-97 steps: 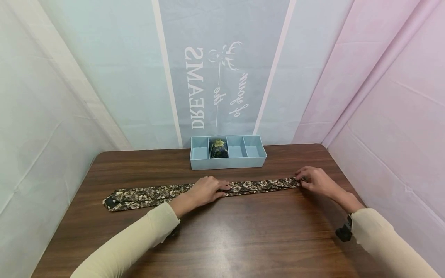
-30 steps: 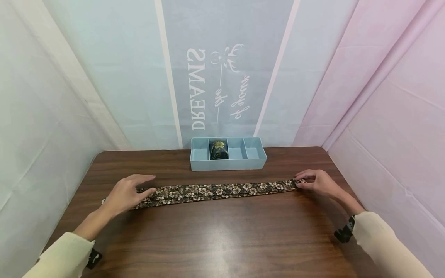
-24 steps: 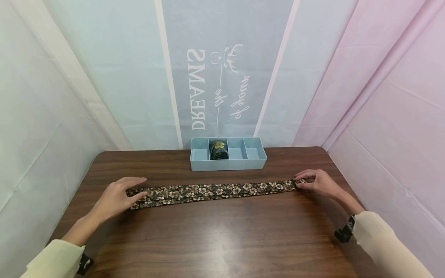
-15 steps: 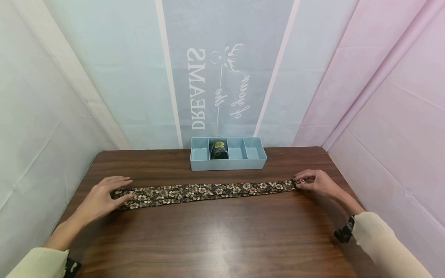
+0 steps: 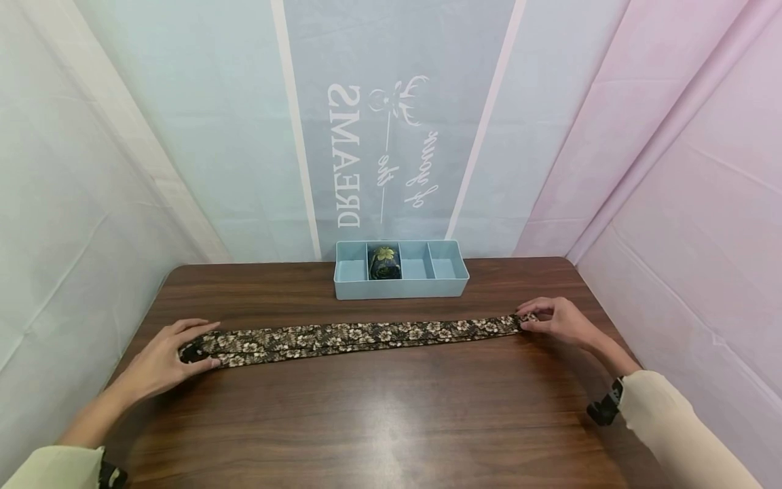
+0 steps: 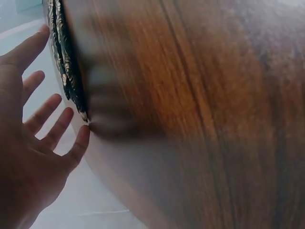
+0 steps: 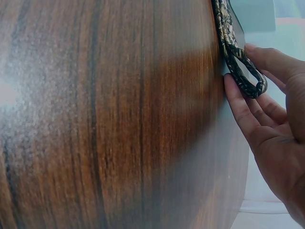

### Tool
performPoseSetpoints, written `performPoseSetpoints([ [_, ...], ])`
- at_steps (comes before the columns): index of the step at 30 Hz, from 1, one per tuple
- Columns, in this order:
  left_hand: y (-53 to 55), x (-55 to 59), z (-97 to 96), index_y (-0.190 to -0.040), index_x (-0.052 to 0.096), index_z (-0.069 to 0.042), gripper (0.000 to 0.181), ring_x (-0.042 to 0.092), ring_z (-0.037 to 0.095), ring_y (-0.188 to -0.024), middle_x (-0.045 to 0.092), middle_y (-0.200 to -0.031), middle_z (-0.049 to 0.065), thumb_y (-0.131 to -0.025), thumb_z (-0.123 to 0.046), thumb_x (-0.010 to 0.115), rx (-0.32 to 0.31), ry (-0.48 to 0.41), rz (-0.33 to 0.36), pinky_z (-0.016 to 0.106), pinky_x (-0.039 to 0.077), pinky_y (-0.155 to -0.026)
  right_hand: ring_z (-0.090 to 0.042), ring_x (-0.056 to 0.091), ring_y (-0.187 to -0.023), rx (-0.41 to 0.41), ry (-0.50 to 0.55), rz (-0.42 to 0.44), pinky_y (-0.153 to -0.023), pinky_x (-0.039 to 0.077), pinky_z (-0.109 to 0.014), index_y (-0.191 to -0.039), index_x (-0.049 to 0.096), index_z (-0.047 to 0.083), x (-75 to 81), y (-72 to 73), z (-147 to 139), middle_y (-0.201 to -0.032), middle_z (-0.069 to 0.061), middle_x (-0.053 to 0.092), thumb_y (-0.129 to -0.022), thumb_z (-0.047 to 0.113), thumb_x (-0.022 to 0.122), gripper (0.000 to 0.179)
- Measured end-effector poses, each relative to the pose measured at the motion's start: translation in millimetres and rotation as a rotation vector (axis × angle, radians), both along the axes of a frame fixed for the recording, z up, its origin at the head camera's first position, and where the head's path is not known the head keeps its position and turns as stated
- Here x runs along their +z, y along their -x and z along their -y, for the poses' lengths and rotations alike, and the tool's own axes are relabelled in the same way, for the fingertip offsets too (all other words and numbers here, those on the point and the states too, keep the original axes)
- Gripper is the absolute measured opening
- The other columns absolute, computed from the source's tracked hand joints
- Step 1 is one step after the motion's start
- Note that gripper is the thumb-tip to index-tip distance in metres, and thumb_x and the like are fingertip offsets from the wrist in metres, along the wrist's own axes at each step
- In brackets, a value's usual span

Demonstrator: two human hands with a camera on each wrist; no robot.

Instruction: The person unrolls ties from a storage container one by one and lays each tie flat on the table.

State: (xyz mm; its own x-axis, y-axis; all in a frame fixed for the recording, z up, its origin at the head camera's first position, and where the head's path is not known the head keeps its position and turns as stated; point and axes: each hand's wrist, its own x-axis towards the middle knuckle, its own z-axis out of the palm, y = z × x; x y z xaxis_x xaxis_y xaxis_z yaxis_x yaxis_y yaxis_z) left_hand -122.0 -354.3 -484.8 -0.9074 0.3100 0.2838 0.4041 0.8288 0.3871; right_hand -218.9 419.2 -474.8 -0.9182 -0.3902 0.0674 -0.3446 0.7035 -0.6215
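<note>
A dark necktie point(image 5: 366, 335) with cream flowers lies folded lengthwise across the wooden table, its layers stacked. At its wide left end, where a dark tip shows, my left hand point(image 5: 155, 360) has its fingers spread, thumb on the near side and fingers on the far side. The left wrist view shows these fingers point(image 6: 57, 126) apart, beside the tie's end. My right hand point(image 5: 562, 322) holds the narrow right end between thumb and fingers. In the right wrist view, the fold there forms a small open loop point(image 7: 248, 78) between the thumb and fingertips of that hand.
Behind the tie stands a light blue box point(image 5: 400, 290) with several compartments in a row. A rolled dark tie with a yellow-green flower point(image 5: 385, 261) sits in the second compartment from the left. Fabric hangings point(image 5: 244, 136) surround the table point(image 5: 391, 421) at the back and sides.
My left hand has slid left along the tie from its middle to its wide end, its fingers spread. My right hand has stayed at the narrow end.
</note>
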Motion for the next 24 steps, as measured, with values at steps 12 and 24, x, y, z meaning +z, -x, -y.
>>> performPoseSetpoints([
  [12,1.6,-0.1,3.9,-0.135,0.071,-0.003,0.068,0.067,0.050,-0.107,0.065,-0.128,0.022,-0.078,-0.028,0.096,0.005,-0.036,0.050,0.061,0.058,-0.077,-0.027,0.070,-0.117,-0.008,0.003,-0.004,-0.092,0.050,-0.009,-0.113,0.082,0.013,-0.8,-2.9,2.4,-0.121,-0.012,0.077,-0.092,0.018,0.085,0.021],
  [24,6.1,-1.6,11.4,-0.136,0.072,-0.008,0.064,0.057,-0.004,-0.102,0.070,-0.127,0.013,-0.078,-0.022,0.096,0.016,-0.121,0.119,0.021,0.054,-0.074,0.001,0.066,-0.112,-0.059,0.058,0.037,-0.091,0.050,-0.008,-0.113,0.082,0.013,-3.3,-8.8,5.2,-0.123,-0.011,0.076,-0.093,0.020,0.084,0.021],
])
